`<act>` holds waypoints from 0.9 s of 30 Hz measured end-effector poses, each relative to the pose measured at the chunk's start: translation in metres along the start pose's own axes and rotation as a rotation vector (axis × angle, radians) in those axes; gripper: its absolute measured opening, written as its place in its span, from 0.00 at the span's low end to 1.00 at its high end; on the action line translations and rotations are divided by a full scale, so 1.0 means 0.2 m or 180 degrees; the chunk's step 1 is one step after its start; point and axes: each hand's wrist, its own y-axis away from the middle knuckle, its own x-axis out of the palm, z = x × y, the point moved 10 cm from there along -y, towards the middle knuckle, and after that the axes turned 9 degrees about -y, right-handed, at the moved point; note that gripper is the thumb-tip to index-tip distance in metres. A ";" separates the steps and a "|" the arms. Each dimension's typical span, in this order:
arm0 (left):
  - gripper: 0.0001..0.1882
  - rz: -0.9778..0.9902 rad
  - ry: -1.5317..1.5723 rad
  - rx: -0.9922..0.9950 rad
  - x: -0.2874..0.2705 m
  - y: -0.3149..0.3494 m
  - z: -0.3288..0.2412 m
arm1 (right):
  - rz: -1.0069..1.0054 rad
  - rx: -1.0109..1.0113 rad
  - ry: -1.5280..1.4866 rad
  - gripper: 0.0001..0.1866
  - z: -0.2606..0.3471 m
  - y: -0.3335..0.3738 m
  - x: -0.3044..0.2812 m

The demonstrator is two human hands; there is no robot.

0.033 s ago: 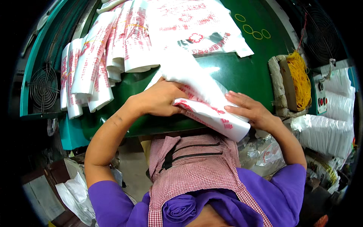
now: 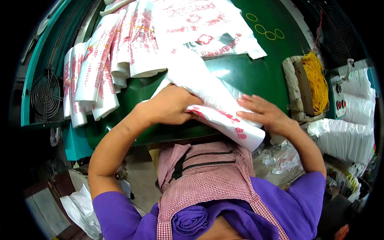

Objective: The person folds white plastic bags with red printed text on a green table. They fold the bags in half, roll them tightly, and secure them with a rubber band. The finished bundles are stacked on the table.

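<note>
White plastic bags (image 2: 236, 125) with red print, partly folded or rolled into a thick bundle, lie slantwise at the near edge of the green table. Closed around the bundle's left part is my left hand (image 2: 172, 105), its fingertips hidden in the folds. My right hand (image 2: 266, 114) rests on the bundle's right end with its fingers stretched out flat; its thumb cannot be made out. A white stretch of the bags runs from between my hands up toward flat printed bags (image 2: 200, 24) at the back.
Several rolled bags (image 2: 94, 60), some banded in yellow, are heaped at the left. Loose yellow rubber bands (image 2: 260, 29) lie on the green table (image 2: 256, 72). A box of yellow rubber bands (image 2: 315, 86) stands at the right, beside a control box (image 2: 339, 98) and stacked white bags (image 2: 344, 138).
</note>
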 end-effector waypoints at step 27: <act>0.21 -0.1852 0.0042 0.0018 -0.10 -0.13 0.12 | -0.0908 0.1850 -0.1756 0.22 -0.63 -0.31 -0.28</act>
